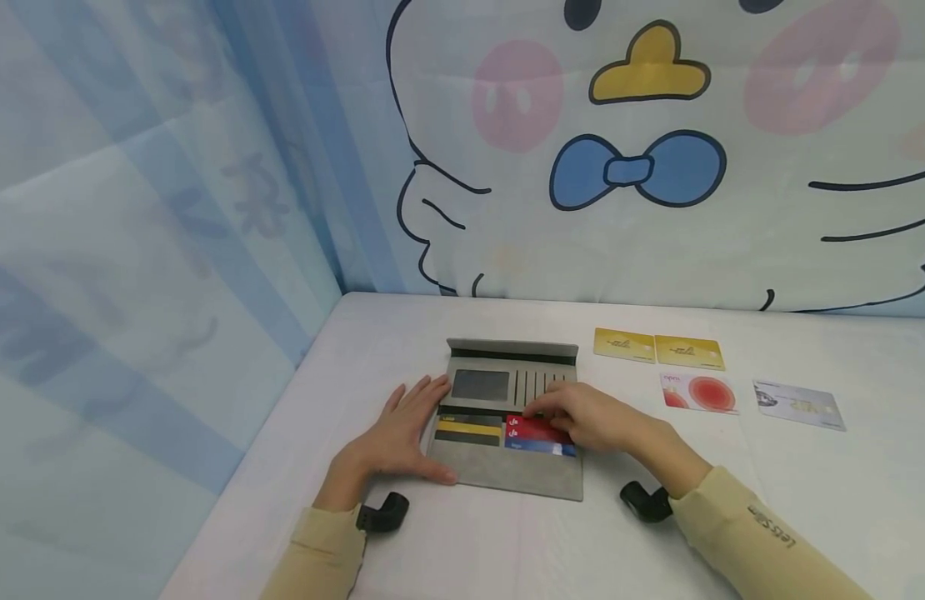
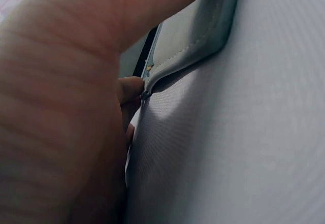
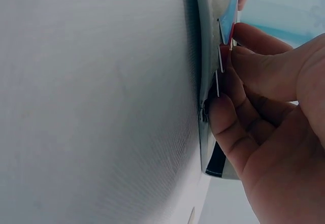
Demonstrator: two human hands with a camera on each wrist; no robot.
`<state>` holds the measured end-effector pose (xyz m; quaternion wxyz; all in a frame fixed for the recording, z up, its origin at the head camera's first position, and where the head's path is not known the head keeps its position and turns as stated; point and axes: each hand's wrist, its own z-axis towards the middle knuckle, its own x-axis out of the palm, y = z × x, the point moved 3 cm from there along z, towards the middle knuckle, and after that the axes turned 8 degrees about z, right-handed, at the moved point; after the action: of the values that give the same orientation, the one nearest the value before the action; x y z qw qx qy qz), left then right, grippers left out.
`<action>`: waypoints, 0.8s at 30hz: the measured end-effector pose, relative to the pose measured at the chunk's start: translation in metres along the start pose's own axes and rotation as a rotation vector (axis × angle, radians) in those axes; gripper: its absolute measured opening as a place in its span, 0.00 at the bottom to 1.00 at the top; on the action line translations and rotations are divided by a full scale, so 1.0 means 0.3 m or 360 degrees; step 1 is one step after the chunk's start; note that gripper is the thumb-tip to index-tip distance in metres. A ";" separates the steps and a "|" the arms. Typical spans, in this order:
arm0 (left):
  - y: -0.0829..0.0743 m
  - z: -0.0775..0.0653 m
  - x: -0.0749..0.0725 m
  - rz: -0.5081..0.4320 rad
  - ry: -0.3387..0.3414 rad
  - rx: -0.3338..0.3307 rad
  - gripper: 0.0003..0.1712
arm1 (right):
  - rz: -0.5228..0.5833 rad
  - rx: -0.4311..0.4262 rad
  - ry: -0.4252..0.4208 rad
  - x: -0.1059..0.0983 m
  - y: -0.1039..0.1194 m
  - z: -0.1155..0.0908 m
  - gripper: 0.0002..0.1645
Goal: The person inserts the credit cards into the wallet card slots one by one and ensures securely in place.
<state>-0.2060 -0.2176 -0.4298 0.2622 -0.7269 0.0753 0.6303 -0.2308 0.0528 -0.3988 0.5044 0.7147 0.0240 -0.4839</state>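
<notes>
A grey wallet lies unfolded on the white table, its far flap tilted up. My left hand rests along its left edge, fingers spread and thumb at the near corner. The right hand pinches a red card by its upper edge in the right-hand pocket of the wallet. Just below, a blue card sits in the same column. Dark and yellow cards fill the left-hand pockets. From the right wrist view, thumb and fingertips close on the card edges at the wallet's side.
Two gold cards lie side by side beyond the wallet, to the right. Nearer are a white card with red circles and a silver card. A printed curtain hangs behind the table, another on the left.
</notes>
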 end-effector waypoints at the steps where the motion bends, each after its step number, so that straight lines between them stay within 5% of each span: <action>1: 0.000 0.000 0.000 -0.0001 0.0000 0.0000 0.72 | 0.0002 -0.0001 -0.0004 0.000 0.001 -0.001 0.22; 24: -0.002 -0.002 -0.006 -0.0014 -0.0046 0.0063 0.70 | 0.0012 -0.0010 -0.0342 -0.106 -0.063 -0.077 0.21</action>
<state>-0.2057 -0.2179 -0.4278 0.2804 -0.7126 0.0807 0.6380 -0.2423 0.0936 -0.3886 0.5081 0.6573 -0.0313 -0.5557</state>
